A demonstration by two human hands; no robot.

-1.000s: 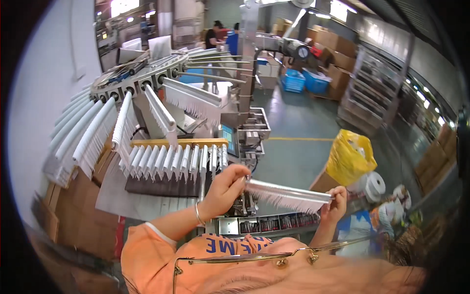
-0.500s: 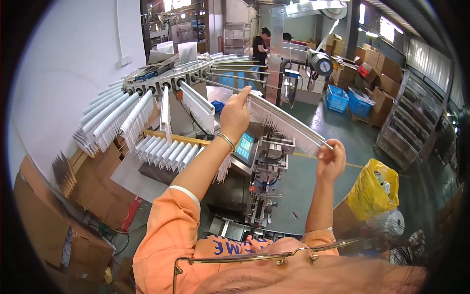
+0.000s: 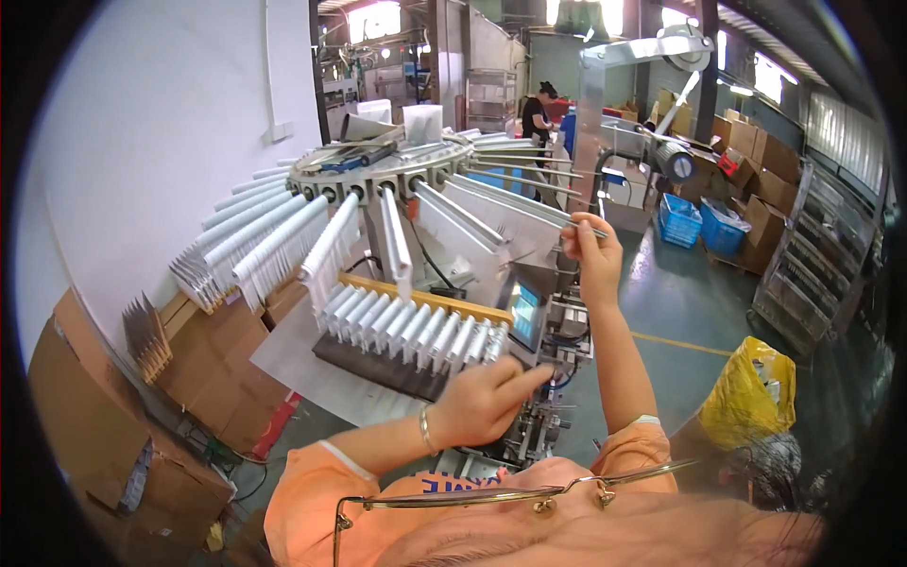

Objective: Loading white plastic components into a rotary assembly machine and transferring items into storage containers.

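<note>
Guessing they're fitting the white strip (image 3: pixel 515 210) onto the right edge of the round rack (image 3: pixel 401 170): right hand (image 3: pixel 592 255) pinching its outer end, left hand (image 3: pixel 484 404) hovering half-curled, seemingly empty. Next push is probably needing straight aim.

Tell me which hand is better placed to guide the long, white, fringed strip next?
Probably the right hand: it grips the strip near its outer end. The left hand is lower, away from it.

Blue capital letters (image 3: pixel 455 483) cross the front of the orange shirt (image 3: pixel 316 506) (upside down from here, partly hidden); on the lit screen (image 3: pixel 522 308), markings are too small to read.
</note>
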